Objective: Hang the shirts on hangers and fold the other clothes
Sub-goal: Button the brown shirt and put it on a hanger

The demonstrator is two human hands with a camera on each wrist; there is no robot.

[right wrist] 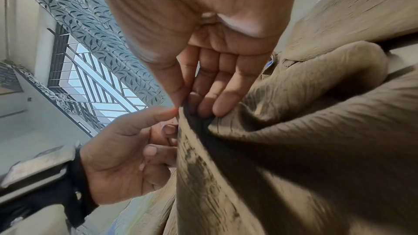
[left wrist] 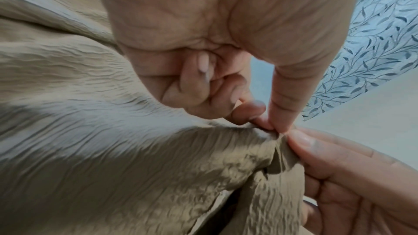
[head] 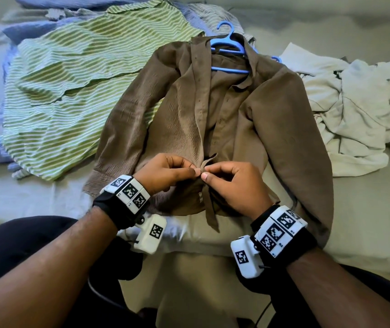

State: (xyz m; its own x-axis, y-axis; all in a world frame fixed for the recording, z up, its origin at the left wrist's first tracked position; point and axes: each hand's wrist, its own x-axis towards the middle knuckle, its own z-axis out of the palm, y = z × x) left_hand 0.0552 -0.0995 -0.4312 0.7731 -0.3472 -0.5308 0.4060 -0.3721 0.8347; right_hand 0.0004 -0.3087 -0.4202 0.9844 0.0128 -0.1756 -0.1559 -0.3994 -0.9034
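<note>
Left hand (head: 165, 172) pinching the front edge of the brown shirt (head: 272, 129) between thumb and forefinger, other fingers curled in. Right hand (head: 234, 183) doing the same from the other side, thumb and fingertips nipping the opposite placket edge, so both pinches meet right at the middle of the shirt's front, low down near the hem. Same grip up close from the left wrist view: left hand (left wrist: 203, 45) above, right hand (left wrist: 353, 181) coming in from lower right, crinkly brown fabric (left wrist: 113, 158) bunched between them. Right wrist view shows the right hand (right wrist: 203, 33) clamping a dark fold of the shirt (right wrist: 305, 140), with the left hand (right wrist: 126, 149) just beside it.

Shirt lying face up on the bed (head: 366, 209), long axis running away from the person: collar at the far end, hem at the near edge. Front mostly open above the pinch, sleeves straight down both sides. Blue hanger (head: 230, 47) already inside the shoulders, hook poking out past the collar and pointing away.

Green striped shirt (head: 70, 91) spread flat to the left, partly tucked under the brown sleeve. Crumpled white clothes (head: 359, 114) piled on the right. Bluish garments (head: 30, 29) further back on the left. Leaf-print curtain (right wrist: 101, 33) and window grille (right wrist: 90, 81) visible in the wrist view.
</note>
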